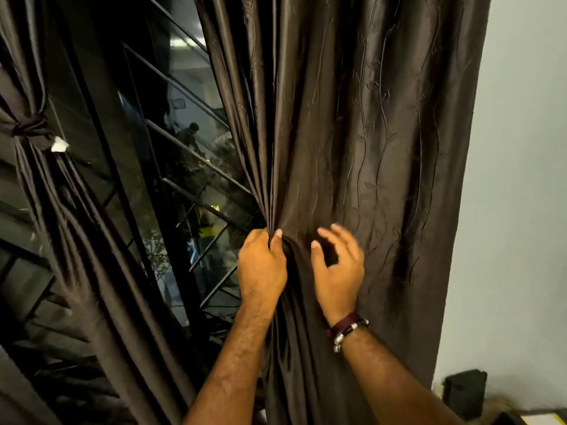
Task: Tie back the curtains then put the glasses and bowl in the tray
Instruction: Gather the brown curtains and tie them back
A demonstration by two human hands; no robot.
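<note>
A dark brown right curtain (pixel 368 133) hangs in front of me, its left edge bunched into folds. My left hand (pixel 260 265) is shut on those gathered folds at waist height. My right hand (pixel 337 268), with a bracelet at the wrist, hovers just beside it with fingers spread against the cloth, holding nothing. At the far left, the left curtain (pixel 76 225) is drawn in and knotted with a tie-back (pixel 30 130). Glasses, bowl and tray are not in view.
Between the curtains is a dark window (pixel 171 167) with black metal bars and reflections. A pale wall (pixel 521 179) runs down the right side. A small black object (pixel 464 391) stands on the floor at the bottom right.
</note>
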